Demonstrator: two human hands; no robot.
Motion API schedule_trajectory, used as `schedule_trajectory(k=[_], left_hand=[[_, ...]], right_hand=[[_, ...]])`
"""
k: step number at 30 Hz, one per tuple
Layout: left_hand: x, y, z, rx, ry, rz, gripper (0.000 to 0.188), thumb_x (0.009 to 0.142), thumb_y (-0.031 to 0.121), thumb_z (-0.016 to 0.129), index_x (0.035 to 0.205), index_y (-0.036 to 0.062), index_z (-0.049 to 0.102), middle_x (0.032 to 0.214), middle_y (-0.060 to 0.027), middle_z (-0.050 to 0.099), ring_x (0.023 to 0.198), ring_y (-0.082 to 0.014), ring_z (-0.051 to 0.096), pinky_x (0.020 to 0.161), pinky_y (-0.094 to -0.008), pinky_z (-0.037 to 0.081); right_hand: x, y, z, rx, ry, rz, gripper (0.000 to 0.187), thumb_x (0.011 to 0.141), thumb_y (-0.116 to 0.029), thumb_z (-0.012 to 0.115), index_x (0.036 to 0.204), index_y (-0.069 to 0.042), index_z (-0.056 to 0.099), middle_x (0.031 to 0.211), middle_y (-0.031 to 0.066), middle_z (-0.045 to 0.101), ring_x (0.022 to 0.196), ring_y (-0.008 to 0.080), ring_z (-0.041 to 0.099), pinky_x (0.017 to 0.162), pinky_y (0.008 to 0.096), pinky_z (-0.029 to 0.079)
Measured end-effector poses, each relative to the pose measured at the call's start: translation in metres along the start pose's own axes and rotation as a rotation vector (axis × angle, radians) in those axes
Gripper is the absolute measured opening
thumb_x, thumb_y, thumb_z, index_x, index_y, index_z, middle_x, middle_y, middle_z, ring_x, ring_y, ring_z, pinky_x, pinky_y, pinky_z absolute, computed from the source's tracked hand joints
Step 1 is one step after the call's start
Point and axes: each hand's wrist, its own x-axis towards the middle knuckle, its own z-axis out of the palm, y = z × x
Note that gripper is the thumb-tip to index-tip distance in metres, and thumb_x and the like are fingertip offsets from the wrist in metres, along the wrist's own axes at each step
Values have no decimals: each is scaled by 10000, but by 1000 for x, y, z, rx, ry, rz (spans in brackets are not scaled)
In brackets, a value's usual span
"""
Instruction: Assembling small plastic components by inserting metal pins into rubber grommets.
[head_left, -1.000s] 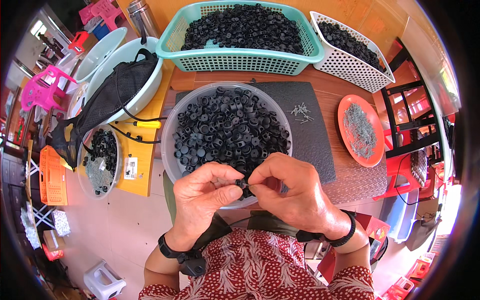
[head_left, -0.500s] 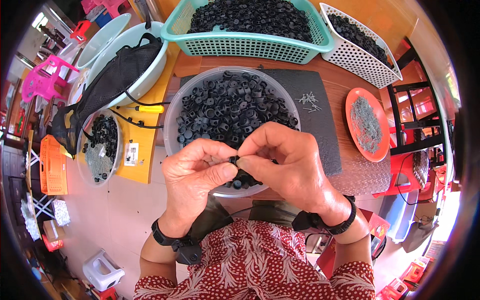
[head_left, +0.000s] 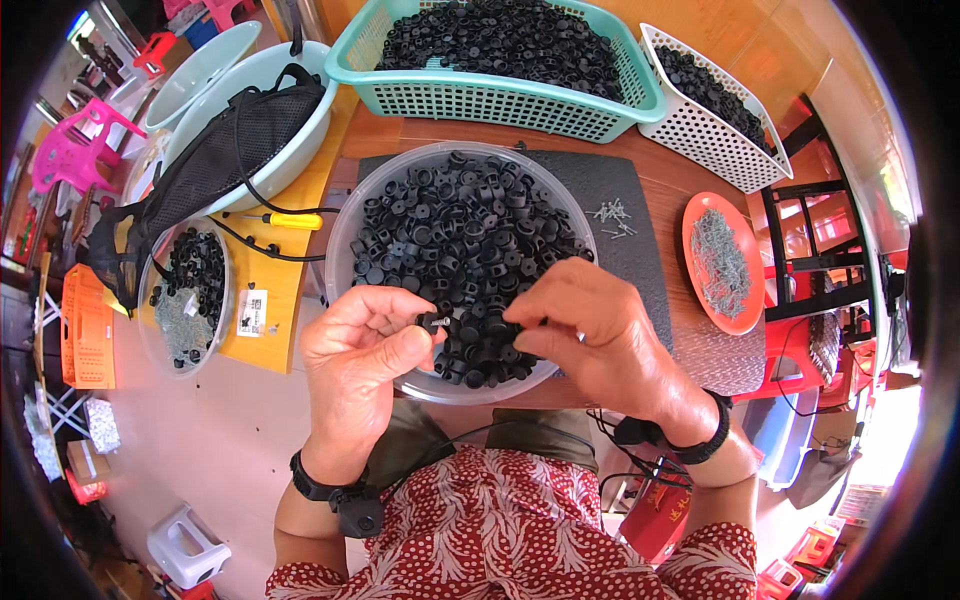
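Observation:
My left hand (head_left: 360,340) pinches a small black plastic part (head_left: 430,322) between thumb and forefinger, above the near left of a clear round tub (head_left: 345,225). A short silvery screw (head_left: 443,322) shows at the right side of that part. Over the tub's right side is my right hand (head_left: 595,325), its thumb and forefinger bent and apart, with nothing visible held between them. Many loose black plastic parts (head_left: 440,220) of the same look fill the tub, some round like caps, others ring-shaped.
Several screws (head_left: 613,212) lie on a dark mat (head_left: 640,270); more fill an orange plate (head_left: 690,245). Behind stand a green basket (head_left: 500,108) and a white basket (head_left: 700,140) of black parts. At left are a yellow-handled screwdriver (head_left: 295,220), a tub of mixed pieces (head_left: 228,300) and a mesh bag (head_left: 240,150).
My hands, fingertips together half a second ago, have come apart. The right hand has moved right, away from the black part, which stays in my left fingers with the screw now showing.

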Motion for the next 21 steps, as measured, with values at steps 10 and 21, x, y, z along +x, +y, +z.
schedule_trajectory(k=[10,21], left_hand=[[-6,14,-15,10,80,115,231,758,30,714,940,-54,600,800,-124,644,628,-143,595,617,-254,498],[-12,15,-25,-49,143,140,218,760,25,705,934,-52,598,797,-128,645,637,-147,592,605,-254,492]], right_hand=[[10,-5,36,-72,-7,-228,173,587,13,643,740,-56,604,698,77,512,680,277,508,581,368,429],[40,-7,82,-366,-223,-453,144,547,-83,623,677,-44,577,729,95,531,745,254,515,646,328,440]])
